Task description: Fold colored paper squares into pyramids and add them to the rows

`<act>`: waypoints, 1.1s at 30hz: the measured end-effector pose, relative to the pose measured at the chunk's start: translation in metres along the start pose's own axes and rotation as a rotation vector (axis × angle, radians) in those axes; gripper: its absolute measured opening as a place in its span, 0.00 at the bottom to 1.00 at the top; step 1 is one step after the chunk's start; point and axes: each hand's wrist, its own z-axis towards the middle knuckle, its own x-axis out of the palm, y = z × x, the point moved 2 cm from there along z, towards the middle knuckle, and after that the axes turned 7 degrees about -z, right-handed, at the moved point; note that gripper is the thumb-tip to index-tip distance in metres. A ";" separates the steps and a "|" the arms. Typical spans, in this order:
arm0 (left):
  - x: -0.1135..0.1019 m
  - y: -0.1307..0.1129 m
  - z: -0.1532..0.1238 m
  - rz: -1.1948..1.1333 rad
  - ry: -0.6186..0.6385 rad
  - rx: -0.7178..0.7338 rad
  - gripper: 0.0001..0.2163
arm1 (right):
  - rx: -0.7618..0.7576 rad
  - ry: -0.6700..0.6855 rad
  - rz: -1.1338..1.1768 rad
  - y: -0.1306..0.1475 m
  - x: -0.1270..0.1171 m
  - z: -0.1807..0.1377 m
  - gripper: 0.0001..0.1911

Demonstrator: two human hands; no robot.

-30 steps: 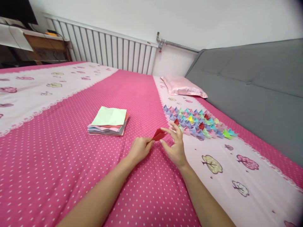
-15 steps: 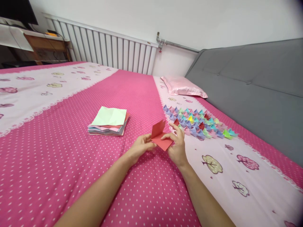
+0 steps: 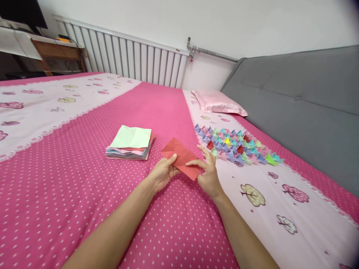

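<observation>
A red sheet of origami paper [image 3: 181,155], opened into a long rectangle with crease lines, is held above the bed between both hands. My left hand [image 3: 164,172] pinches its left part, thumb on top and fingers beneath. At the right end my right hand [image 3: 208,173] grips the paper, with one finger lying across its face and another raised. To the left lies a stack of creased coloured paper [image 3: 130,138], a pale green sheet on top. Rows of small folded paper boats [image 3: 232,147] in many colours stand right of my hands.
The bed is covered by a pink dotted sheet [image 3: 157,108] with white printed bands. A pink pillow [image 3: 217,102] lies against the grey headboard [image 3: 288,82]. A white radiator [image 3: 123,52] runs along the wall, beside a desk [image 3: 56,50] with a monitor [image 3: 22,15].
The red paper's left part, which stood up folded, is now laid out flat. My left thumb has moved onto its top face. The stack and the boats stay where they were.
</observation>
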 end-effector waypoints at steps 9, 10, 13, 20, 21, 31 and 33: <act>0.002 -0.001 -0.003 0.041 0.029 -0.024 0.10 | 0.092 -0.011 0.159 -0.002 0.002 0.000 0.08; 0.003 -0.001 -0.004 0.045 0.052 -0.025 0.10 | 0.112 -0.013 0.185 -0.001 0.002 0.000 0.09; 0.006 -0.001 -0.007 0.096 0.139 -0.013 0.12 | 0.191 -0.027 0.221 0.001 0.004 -0.001 0.10; 0.005 0.003 -0.005 0.182 0.100 0.012 0.10 | 0.380 -0.056 0.374 0.004 0.007 -0.005 0.12; 0.004 0.004 -0.004 0.183 0.073 0.014 0.10 | 0.407 -0.083 0.411 0.003 0.007 -0.005 0.14; -0.002 0.003 -0.001 0.303 -0.075 0.077 0.14 | 0.577 -0.144 0.619 -0.004 0.010 -0.004 0.19; -0.003 0.003 -0.001 0.306 -0.103 0.085 0.14 | 0.597 -0.171 0.634 -0.005 0.009 -0.004 0.19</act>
